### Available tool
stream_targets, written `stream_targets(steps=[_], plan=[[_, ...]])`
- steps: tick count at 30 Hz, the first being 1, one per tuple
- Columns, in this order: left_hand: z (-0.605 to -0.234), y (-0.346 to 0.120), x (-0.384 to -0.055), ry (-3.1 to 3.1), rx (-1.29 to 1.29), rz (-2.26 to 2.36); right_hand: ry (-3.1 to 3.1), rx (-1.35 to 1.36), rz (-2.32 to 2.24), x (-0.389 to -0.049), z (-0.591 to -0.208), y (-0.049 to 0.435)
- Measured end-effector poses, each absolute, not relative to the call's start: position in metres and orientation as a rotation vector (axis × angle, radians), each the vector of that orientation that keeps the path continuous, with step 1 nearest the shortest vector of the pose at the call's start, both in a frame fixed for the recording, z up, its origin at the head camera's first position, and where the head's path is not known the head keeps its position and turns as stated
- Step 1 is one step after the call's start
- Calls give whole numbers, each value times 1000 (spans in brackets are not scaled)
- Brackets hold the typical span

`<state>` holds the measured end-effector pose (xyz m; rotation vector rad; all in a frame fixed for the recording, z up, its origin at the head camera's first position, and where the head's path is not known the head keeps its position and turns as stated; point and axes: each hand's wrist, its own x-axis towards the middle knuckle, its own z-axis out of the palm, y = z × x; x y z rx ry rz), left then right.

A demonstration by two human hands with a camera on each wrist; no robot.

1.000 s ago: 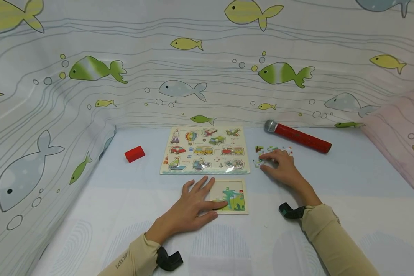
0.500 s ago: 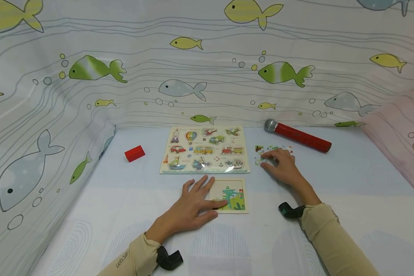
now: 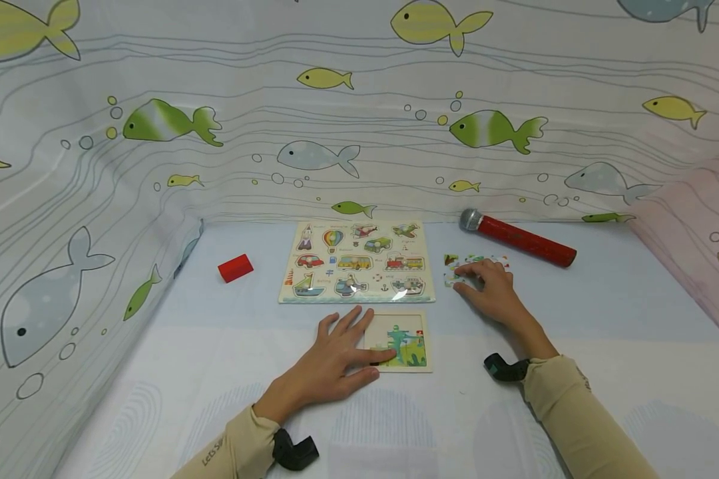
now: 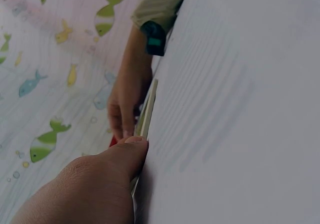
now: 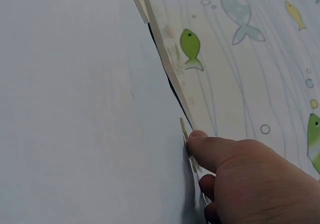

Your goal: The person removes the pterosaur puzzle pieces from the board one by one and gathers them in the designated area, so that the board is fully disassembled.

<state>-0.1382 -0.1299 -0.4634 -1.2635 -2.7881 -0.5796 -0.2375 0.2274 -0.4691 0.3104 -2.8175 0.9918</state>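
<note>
My left hand [image 3: 326, 362] lies with spread fingers over the left side of a small wooden jigsaw tray [image 3: 429, 342]. A green and teal picture section fills the tray's lower right, and pale bare board shows above it. To the upper right, my right hand [image 3: 492, 291] rests on a cluster of loose jigsaw pieces [image 3: 451, 259], thumb and index finger slightly bent and apart. In the right wrist view, the thumb [image 5: 200, 143] touches the edge of a thin piece [image 5: 183, 126] on the table. The hand hides several pieces.
A larger vehicle puzzle board [image 3: 283, 293] lies behind the small tray. A red toy microphone [image 3: 527, 243] is at the back right. On the left sits a red block [image 3: 236, 268]. A fish-patterned cloth [image 3: 245, 120] rises behind and at the sides.
</note>
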Motion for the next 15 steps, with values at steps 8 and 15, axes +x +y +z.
stream_targets(steps=[8,15], plan=[[-466,-130,-139,-2786,-1262,-585,-2776,332,1016,-235,-467,227],[-467,-130,-139,-2794,-1253,-585,-2746,341,1037,-234,-465,225]])
